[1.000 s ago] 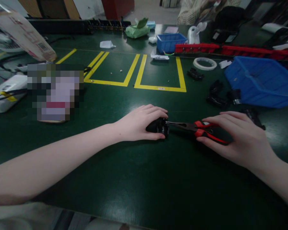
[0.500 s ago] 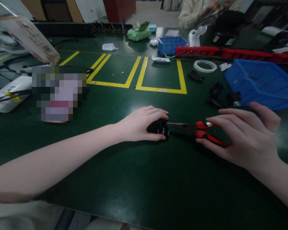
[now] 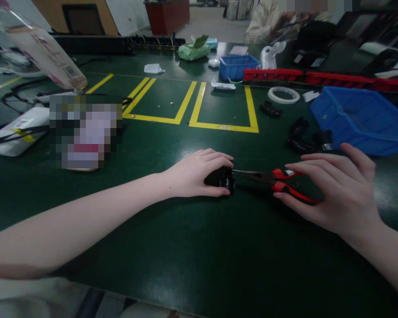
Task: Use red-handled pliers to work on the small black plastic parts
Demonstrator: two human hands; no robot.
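My left hand (image 3: 204, 174) is closed around a small black part (image 3: 228, 180), with the thumb below it and the fingers above. Part of that piece is hidden in the palm, and its exact kind does not show. From the right, the narrow tips of red-handled needle-nose pliers (image 3: 257, 176) meet the part's right side. My right hand (image 3: 338, 190) holds the pliers by their spread handles, fingers on the upper grip and thumb on the lower one. Both hands are just above the dark green table (image 3: 199, 247).
A blue bin (image 3: 361, 119) stands at the right, with black parts (image 3: 300, 134) and a tape roll (image 3: 283, 95) beside it. At left are a blurred phone-like object (image 3: 93, 137) and a tilted bottle (image 3: 49, 57). A person in a striped sleeve (image 3: 260, 22) sits across the table.
The view has shifted slightly, so the scene sits a little lower. Both hands keep their hold, and the plier tips stay at the black part.
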